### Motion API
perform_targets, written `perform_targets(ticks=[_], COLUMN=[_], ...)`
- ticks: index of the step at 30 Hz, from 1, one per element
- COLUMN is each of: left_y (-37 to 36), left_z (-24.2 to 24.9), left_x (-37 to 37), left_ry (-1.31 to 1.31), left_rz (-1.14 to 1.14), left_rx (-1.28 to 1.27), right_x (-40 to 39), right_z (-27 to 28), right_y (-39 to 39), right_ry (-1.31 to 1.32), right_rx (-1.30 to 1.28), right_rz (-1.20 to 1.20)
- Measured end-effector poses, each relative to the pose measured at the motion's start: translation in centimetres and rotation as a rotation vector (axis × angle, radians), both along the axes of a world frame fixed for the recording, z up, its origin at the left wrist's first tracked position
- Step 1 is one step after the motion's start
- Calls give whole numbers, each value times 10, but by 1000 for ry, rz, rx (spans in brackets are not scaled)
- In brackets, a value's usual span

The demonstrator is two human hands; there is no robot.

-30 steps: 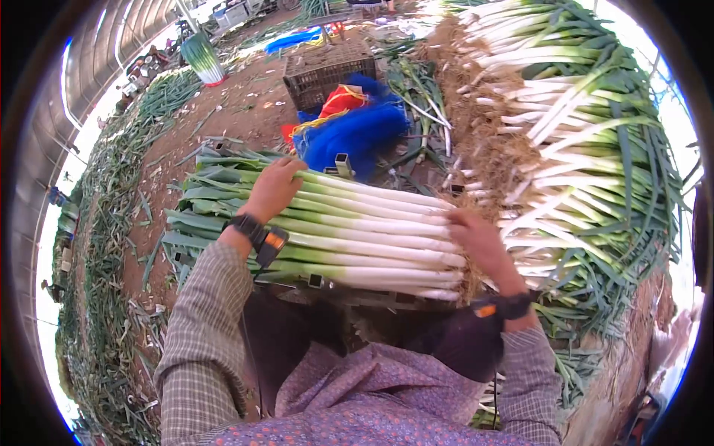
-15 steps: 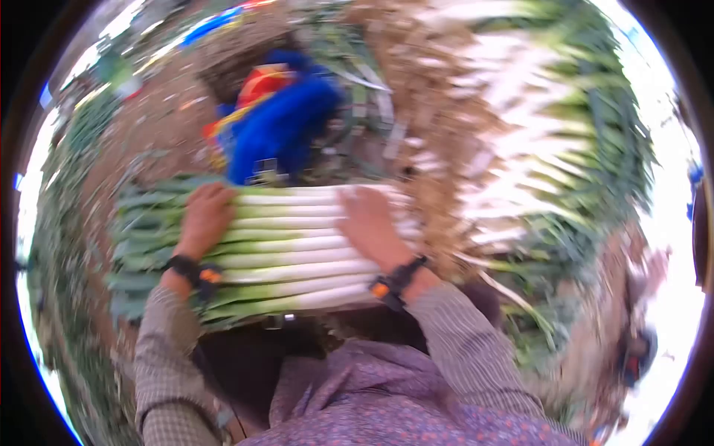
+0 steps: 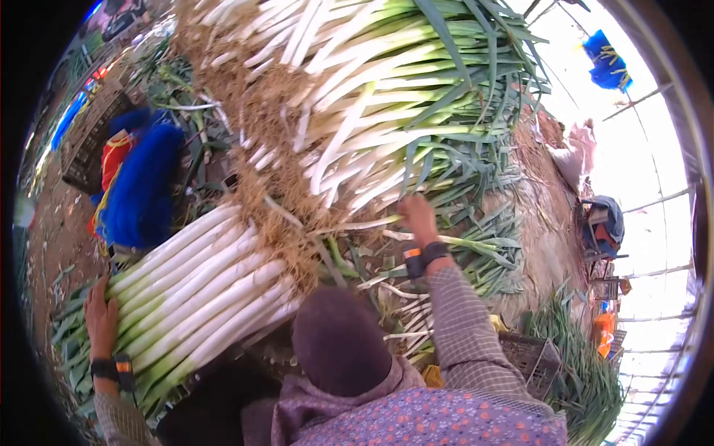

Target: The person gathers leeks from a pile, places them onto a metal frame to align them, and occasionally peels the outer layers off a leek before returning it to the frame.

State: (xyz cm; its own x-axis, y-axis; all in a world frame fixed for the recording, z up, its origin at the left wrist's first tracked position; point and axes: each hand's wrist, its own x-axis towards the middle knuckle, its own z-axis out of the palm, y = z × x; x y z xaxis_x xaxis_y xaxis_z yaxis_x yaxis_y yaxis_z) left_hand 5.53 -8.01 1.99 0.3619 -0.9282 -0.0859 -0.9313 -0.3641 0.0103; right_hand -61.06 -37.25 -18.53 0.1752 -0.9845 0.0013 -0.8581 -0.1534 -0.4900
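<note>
A tight row of leeks (image 3: pixel 201 279) lies at lower left, white shanks side by side, with roots to the upper right and green leaves to the lower left. My left hand (image 3: pixel 101 316) rests open on the row's green end, fingers spread. Over on the right, my right hand (image 3: pixel 419 219) is closed around a single leek (image 3: pixel 364 224) at the near edge of a large heap of leeks (image 3: pixel 387 111). That leek's white shank points left from my fingers.
Blue netting (image 3: pixel 145 186) lies beside a dark crate (image 3: pixel 93 134) at left. Loose leeks (image 3: pixel 416 316) are scattered near my right forearm. Another crate (image 3: pixel 529 360) and a pile of green leaves (image 3: pixel 576 364) stand at lower right, with a chair (image 3: pixel 601 230) beyond.
The view has swung right. My right hand has left the leek row and moved to the heap, where it grips a leek. My left hand has stayed on the green end.
</note>
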Motion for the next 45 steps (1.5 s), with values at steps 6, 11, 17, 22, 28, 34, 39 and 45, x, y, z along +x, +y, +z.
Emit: perform_targets(ticks=[6,11,17,22,28,34,39,45], left_y=[6,1,9,8,12,6,-6,-17], left_z=[-9,-6,-14,-17,-21,-37,-25,-74], left_x=[8,4,20,22,27,45,40,70], left_ry=[-126,-135,-191,-194,-174,-154,-2,-171], left_rz=[-122,-108,-141,-149,-147,-146,-78,-184], left_rx=[25,49,49,29,10,-17,53,-85], right_x=[50,84,64,41,-42,-139,-185,-130], right_z=[-99,-53,-56,-80,-31,109,255,465], right_y=[-50,-73,-35,98,283,358,417,453], right_ry=[-806,-704,-868,-789,-527,-785,395,567], right_rx=[359,363,234,29,396,519,136,233], right_rz=[-646,-826,-853,-707,-666,-731,-415,-382])
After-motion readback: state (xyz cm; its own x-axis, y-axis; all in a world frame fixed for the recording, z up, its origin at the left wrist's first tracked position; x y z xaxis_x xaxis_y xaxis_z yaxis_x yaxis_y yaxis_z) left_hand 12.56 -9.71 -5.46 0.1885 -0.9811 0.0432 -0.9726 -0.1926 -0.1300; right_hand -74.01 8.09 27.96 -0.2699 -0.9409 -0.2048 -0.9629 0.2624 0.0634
